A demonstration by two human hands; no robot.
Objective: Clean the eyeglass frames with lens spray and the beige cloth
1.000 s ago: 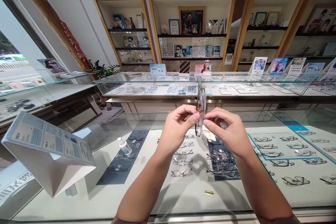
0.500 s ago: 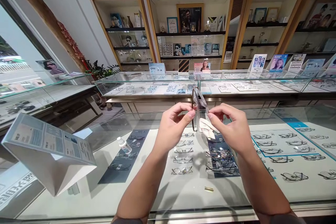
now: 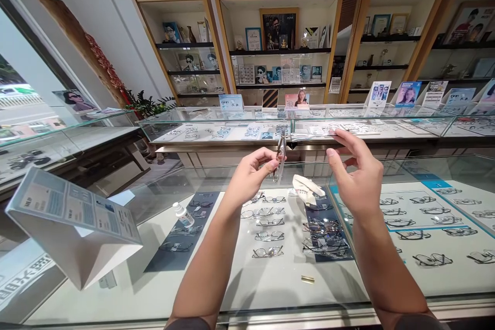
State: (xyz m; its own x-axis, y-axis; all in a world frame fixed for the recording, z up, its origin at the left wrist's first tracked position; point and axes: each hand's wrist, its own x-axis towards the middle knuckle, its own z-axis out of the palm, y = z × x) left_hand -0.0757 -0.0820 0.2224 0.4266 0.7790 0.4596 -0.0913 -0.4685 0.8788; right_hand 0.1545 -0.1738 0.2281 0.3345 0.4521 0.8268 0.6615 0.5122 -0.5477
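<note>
My left hand (image 3: 253, 172) pinches a pair of eyeglasses (image 3: 281, 154) at the rim, holding it edge-on above the glass counter. The temple arms stretch right toward my right hand (image 3: 358, 172). That hand is raised with thumb and fingers apart, its fingertips close to the temple ends; I cannot tell whether they touch. Below the glasses, a crumpled cream cloth (image 3: 307, 190) with red print lies on the counter top. A small white bottle (image 3: 183, 215) leans in view left of my left hand. Nearer me lies a small gold-coloured tube (image 3: 308, 279).
The glass display counter (image 3: 247, 289) holds rows of eyeglasses (image 3: 269, 236) under its top. A folded sign (image 3: 73, 221) stands at the left. Across the aisle is another glass showcase (image 3: 232, 134), with wood-framed wall shelves (image 3: 280, 51) behind.
The glasses have turned so the temples point right instead of toward the cloth. My right hand has let go of the temple, opened and moved slightly right; my left hand keeps its pinch.
</note>
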